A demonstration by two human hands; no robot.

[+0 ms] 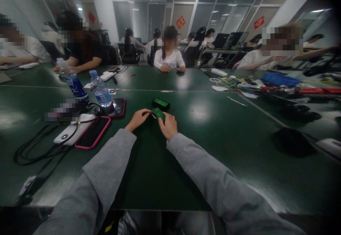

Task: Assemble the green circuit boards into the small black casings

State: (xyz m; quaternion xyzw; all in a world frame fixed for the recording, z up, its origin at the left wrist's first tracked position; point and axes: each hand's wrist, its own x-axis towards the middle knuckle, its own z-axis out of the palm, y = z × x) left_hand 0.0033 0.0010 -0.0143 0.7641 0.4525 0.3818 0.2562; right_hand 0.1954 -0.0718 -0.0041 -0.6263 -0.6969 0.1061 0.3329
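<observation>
A small green circuit board [158, 113] is held tilted a little above the table, between my two hands. My right hand [169, 125] is closed on its right side, thumb along the near edge. From the left, my left hand [137, 120] pinches at the board's left corner; its exact grip is too small to see clearly. A bit of something white shows under the board near the left fingertips. Just beyond lies an open black case [161, 106] with another green circuit board [160, 102] in it.
To the left are a pink-cased phone [92, 132], a white power bank [74, 130] with black cables, another phone [117, 107] and water bottles [100, 91]. A wrench [237, 102], a blue tray [281, 80] and tangled cables lie right. Several people sit around the table.
</observation>
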